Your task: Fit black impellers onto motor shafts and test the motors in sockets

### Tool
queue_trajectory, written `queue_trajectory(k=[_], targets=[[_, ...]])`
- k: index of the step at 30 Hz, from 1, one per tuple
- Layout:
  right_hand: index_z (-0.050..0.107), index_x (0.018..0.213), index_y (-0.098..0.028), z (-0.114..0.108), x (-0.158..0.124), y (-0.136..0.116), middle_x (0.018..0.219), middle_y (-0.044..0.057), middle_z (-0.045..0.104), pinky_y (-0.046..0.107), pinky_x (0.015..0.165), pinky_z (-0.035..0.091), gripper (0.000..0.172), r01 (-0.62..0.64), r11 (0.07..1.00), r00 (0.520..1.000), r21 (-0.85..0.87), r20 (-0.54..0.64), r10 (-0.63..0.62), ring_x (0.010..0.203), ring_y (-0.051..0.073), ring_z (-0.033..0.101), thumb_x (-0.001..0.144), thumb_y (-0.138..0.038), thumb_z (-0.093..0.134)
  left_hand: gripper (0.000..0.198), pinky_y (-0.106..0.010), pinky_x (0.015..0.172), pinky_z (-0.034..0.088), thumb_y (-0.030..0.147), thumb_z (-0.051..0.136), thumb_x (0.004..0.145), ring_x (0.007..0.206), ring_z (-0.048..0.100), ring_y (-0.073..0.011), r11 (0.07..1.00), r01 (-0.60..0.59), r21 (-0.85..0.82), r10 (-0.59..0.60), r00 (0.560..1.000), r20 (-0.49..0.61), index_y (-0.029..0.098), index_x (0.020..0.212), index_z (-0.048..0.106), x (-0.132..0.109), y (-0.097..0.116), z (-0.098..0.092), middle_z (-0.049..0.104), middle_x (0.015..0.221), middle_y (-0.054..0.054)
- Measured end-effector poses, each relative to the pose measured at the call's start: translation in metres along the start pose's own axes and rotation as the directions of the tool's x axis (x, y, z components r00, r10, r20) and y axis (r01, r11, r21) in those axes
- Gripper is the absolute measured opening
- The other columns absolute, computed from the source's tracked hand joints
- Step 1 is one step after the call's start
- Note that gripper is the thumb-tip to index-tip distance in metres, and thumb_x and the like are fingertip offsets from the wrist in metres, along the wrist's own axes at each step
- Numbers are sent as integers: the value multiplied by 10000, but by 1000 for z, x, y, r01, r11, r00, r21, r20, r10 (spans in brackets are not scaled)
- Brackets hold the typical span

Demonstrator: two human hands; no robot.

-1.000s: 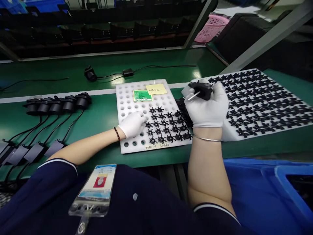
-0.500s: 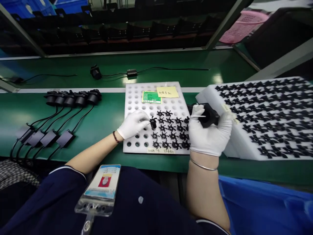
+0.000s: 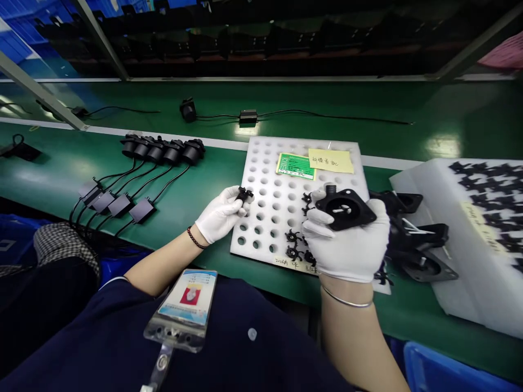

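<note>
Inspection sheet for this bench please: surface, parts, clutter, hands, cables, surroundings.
Surface: green belt, glossy, glare patches.
Job's things: small black impeller; black pump housing, white pin showing in it; white foam tray of round holes, a few impellers in its near right holes.
Clutter: green label and yellow note on the tray; more housings right of it; foam block carrying black impellers.
Grippers: left hand, gloved, pinches the impeller at the tray's left edge; right hand, gloved, cups the pump housing.
Cables: five black pumps in a row, leads running to flat adapters; another lead across the far belt.
Surroundings: dark shelving behind; blue bin at near right.
</note>
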State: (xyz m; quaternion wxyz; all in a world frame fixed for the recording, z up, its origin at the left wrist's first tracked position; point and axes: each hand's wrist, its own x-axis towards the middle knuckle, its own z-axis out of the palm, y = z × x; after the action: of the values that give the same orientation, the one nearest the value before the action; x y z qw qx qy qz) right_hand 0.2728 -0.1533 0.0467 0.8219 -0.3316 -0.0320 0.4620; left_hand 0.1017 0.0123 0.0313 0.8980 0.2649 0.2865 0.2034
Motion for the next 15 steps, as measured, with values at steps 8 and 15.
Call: queue_trajectory(k=[8,15], targets=[[793,1167,-343,38,-11,70,1076,40,752,223,483,514,373,356,876,929,-326,18,-371,767,162,698,883,-585,804,517,-196,413,214,392,470,1124,366,244,-45,997,70,30,-66,991,-121,203,660,341,-8,1,-5,271,488,81],[625,1438,-329,41,-10,110,1363,117,679,454,845,681,619,560,557,798,-612,219,-561,1270,338,689,946,-704,659,473,-170,454,246,579,776,903,449,331,-40,968,-146,205,131,988,86,167,809,565,-25,-7,-20,395,569,67]])
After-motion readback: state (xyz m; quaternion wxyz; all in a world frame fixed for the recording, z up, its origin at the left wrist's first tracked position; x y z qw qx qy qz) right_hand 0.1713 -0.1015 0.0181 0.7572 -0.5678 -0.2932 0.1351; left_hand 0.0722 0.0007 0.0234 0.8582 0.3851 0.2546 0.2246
